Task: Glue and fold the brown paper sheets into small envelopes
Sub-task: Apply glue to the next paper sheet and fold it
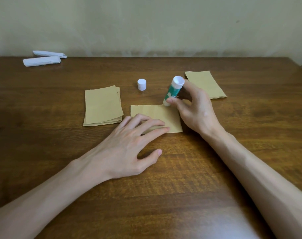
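Brown paper sheet (157, 114): in the head view, 1 sheet lies flat on the wooden table (181, 187), straight in front of the person, between the 2 forearms. The left hand (129, 144) rests on the sheet's near left part with its fingers stretched out and pressing down flat, grasping nothing; its thumb sits off the paper, on the bare wood. The right hand (196, 109) grips a green and white glue stick (173, 91) between thumb and curled fingers. The stick is tilted, its wide white end up and leaning away from the person, its lower tip down at the sheet's far edge, near the right corner. Whether the tip actually touches the paper cannot be told.

The stick's white cap (141, 84) stands upright on the table beyond the sheet, apart from it. A left stack (102, 106) of the same brown paper lies just beside the sheet, its layers slightly fanned. A right stack (205, 83) lies farther back, partly hidden behind the right hand.

At the table's far left edge, 2 white paper rolls (43, 58) lie side by side, close to the pale wall (146, 23).
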